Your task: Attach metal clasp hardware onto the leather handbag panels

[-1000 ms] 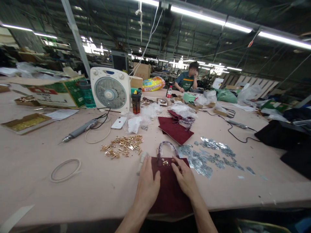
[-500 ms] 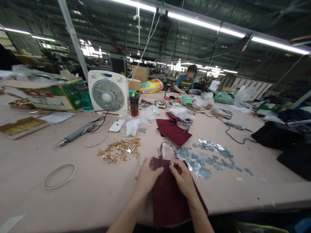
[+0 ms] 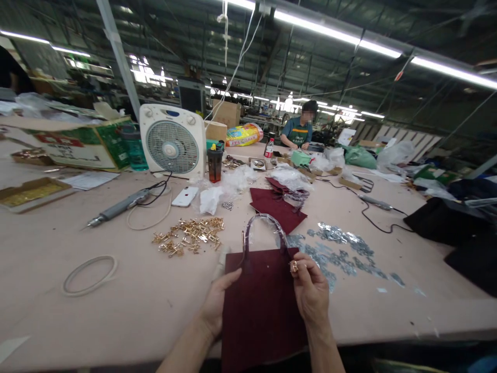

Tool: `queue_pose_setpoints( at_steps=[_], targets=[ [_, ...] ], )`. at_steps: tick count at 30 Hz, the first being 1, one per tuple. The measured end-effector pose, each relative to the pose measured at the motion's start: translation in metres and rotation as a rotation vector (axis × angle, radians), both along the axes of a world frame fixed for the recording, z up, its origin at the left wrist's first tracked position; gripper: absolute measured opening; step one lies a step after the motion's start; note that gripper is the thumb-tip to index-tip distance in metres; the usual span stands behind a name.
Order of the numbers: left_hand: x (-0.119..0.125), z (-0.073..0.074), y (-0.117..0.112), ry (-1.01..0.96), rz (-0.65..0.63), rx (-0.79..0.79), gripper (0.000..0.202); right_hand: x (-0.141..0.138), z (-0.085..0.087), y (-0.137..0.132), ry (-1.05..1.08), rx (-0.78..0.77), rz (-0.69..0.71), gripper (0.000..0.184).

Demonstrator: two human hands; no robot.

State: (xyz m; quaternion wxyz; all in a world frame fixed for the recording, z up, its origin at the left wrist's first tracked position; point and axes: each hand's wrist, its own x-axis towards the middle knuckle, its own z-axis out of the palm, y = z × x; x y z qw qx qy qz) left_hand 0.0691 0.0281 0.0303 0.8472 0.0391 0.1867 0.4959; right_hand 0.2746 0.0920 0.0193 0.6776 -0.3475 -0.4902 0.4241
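Observation:
A dark red cloth bag with a plastic-wrapped handle stands raised at the table's near edge, its plain side toward me. My left hand grips the bag's left edge, thumb on the front. My right hand holds the bag's upper right corner and pinches a small gold fitting between thumb and forefinger. A heap of gold metal fittings lies just left of the bag. Small silver foil packets are scattered to its right.
More dark red bags lie mid-table. A white box fan, a phone, a grey electric screwdriver with cable, a white ring, cardboard boxes and black fabric surround the work area. A person sits at the far end.
The bag was lying flat with both hands on its gold clasp; it has been lifted and turned to its plain side, and my right hand now pinches a gold fitting.

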Motion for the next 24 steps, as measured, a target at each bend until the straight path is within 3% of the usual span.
queue_pose_setpoints(
  at_steps=[5, 13, 24],
  targets=[
    [-0.002, 0.0, 0.001, -0.069, -0.062, 0.071, 0.053, -0.01, 0.004, -0.003, -0.166, -0.042, -0.025, 0.022],
    [-0.004, -0.012, 0.007, -0.035, -0.069, 0.035, 0.051, -0.024, -0.016, -0.002, -0.199, -0.123, -0.115, 0.031],
    [-0.003, -0.018, 0.009, -0.038, -0.061, 0.035, 0.048, -0.026, -0.018, 0.0, -0.263, -0.147, -0.101, 0.032]
  ],
)
